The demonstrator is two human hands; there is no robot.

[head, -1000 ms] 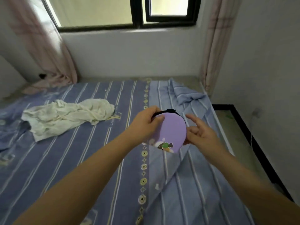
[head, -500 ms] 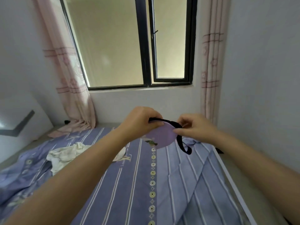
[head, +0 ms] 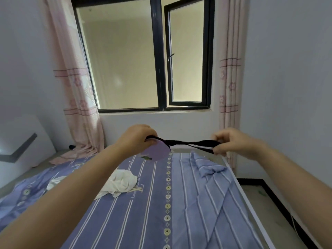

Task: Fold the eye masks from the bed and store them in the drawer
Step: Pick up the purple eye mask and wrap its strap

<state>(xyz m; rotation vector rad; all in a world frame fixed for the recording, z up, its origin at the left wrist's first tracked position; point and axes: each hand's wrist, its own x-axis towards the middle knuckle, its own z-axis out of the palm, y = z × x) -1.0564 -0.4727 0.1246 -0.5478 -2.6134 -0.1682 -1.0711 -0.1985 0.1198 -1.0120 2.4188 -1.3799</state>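
Observation:
A folded purple eye mask [head: 158,152] with a small cartoon print hangs in the air above the far part of the bed [head: 158,203]. My left hand [head: 137,139] pinches its top edge. Its black elastic strap [head: 190,143] is stretched out sideways to the right, twisted near the mask, and my right hand [head: 231,141] grips the strap's far end. Both hands are held up at about the height of the wall below the window. No drawer is in view.
A crumpled white cloth [head: 120,184] lies on the striped purple-blue sheet, partly behind my left forearm. A bunched fold of sheet [head: 206,164] sits at the far right. Pink curtains [head: 79,97] flank the black-framed window [head: 158,56]. Floor shows along the bed's right side [head: 265,198].
The view has tilted up from the bed to the window. My right hand has pulled the black strap out to the right, away from the mask held in my left hand.

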